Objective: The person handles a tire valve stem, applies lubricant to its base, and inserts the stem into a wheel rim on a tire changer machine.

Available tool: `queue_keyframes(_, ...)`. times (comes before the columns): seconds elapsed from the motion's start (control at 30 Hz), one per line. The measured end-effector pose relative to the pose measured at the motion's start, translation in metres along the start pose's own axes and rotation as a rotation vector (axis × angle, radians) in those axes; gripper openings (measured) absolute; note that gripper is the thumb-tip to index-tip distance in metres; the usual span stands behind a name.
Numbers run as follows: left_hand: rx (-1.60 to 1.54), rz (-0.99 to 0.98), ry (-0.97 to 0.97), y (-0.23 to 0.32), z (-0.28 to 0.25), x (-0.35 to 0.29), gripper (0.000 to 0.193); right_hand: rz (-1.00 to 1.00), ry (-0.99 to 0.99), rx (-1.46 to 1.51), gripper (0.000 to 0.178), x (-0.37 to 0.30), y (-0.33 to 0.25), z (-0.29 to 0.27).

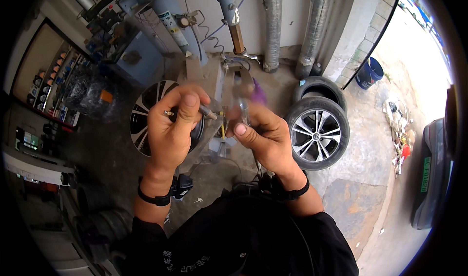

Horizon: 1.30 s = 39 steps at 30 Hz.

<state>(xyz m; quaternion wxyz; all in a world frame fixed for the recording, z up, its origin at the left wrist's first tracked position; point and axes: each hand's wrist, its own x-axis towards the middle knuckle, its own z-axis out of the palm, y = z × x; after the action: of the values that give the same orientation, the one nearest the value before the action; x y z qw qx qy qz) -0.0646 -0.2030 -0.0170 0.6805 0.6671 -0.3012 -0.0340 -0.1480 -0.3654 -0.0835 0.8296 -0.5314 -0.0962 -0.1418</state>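
The left hand (168,134) has its thumb bent down against curled fingers, pinching a dark grey cylindrical tool with a pale metal tip (208,111) that points toward the other hand. A small brass-coloured metal piece (168,113) also shows among these fingers, near the knuckles. The right hand (270,142) presses its thumb toward its curled index finger, gripping a slim, shiny, upright tube (244,111) (its fingertips are blurred, so the exact contact is hard to tell). The 2 held things are near each other, with a narrow gap between — whether any part touches, I cannot tell.

Just beyond the hands, a blurred purple thing (258,93) shows above the right fingers. The left hand and wrist cover part of a black-and-silver spoked wheel (141,122). To the right, a silver-spoked alloy wheel with a black tyre (317,132) lies against a bare black rubber tyre (331,87).

Farther out, a blue-grey metal machine frame (224,0) stands ahead, with 2 silver-wrapped vertical pipes (272,27) to its right. A dark blue plastic bucket (369,73) sits by the doorway — and a grey car (433,144) stands at the far right.
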Motion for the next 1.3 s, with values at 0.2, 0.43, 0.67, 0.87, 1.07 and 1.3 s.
queue_keyframes(0.2,0.013,-0.073,0.008,-0.014,-0.007,-0.010,0.035,0.045,-0.114,0.068,0.024,0.004,0.006,-0.008)
queue_keyframes(0.43,-0.051,-0.136,0.096,-0.026,-0.015,-0.020,0.036,0.001,-0.158,0.305,0.017,0.011,0.019,-0.012)
queue_keyframes(0.67,-0.108,-0.314,0.193,-0.050,-0.022,-0.045,0.032,0.012,0.114,0.601,0.023,0.021,0.031,-0.036)
queue_keyframes(0.87,-0.222,-0.572,0.232,-0.091,-0.029,-0.074,0.027,0.062,0.312,0.724,0.022,0.021,0.045,-0.061)
queue_keyframes(1.07,-0.220,-0.711,0.283,-0.138,-0.043,-0.104,0.025,0.148,0.412,0.983,0.021,0.027,0.065,-0.092)
queue_keyframes(1.3,-0.287,-1.104,0.296,-0.224,-0.038,-0.155,0.020,0.363,0.644,0.711,0.016,0.020,0.121,-0.122)
